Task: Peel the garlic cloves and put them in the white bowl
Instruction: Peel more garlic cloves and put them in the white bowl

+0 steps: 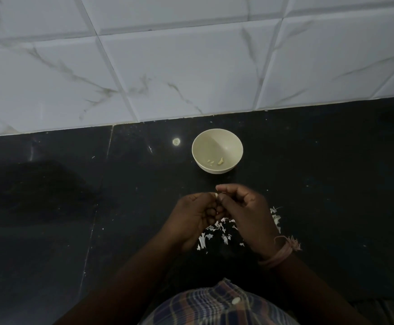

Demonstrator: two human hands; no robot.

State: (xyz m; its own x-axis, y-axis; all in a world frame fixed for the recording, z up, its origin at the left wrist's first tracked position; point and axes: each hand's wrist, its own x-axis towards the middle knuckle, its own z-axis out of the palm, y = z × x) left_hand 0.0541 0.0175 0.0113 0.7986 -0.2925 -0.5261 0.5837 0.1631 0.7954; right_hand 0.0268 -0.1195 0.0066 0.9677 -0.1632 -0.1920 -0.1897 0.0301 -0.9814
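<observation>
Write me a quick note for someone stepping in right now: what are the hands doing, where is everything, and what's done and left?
Left hand and right hand: both pinch one small garlic clove between them, above the black counter, in front of the white bowl.
Bowl: upright near the tiled wall, with a few peeled pieces inside.
Peels: scattered on the counter under the hands.
Done: some cloves peeled and in the bowl.
Left: finish this clove and drop it in. No other unpeeled cloves are visible.

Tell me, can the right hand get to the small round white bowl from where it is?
Probably yes: the white bowl stands just beyond the right hand, with only bare black countertop between them.
</observation>
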